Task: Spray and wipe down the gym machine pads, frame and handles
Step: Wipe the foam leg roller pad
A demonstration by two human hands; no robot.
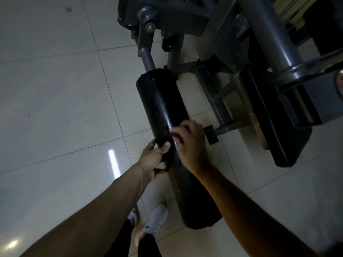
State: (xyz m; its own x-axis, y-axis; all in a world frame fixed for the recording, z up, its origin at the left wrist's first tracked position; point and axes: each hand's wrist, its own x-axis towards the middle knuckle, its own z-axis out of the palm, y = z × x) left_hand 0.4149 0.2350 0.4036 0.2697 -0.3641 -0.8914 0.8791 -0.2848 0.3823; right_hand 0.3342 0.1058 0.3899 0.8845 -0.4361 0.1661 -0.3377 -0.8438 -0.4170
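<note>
A dark cloth (pixel 168 158) is pinched round the black cylindrical foam pad (pixel 163 106) by the left hand (pixel 153 158)'s grip for wiping; the blurred right hand (pixel 189 143)'s grip cannot be told.

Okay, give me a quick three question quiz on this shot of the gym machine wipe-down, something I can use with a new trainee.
1. True or false: the left hand grips a dark cloth against the black cylindrical foam roller pad.
2. Seen from the head camera, the grey metal frame stands where relative to the roller pad? A) to its left B) up and to its right C) beneath the person's feet
3. Fill in: the pale glossy floor is laid with large square ___.

Key: 1 true; 2 B; 3 tiles.
</note>
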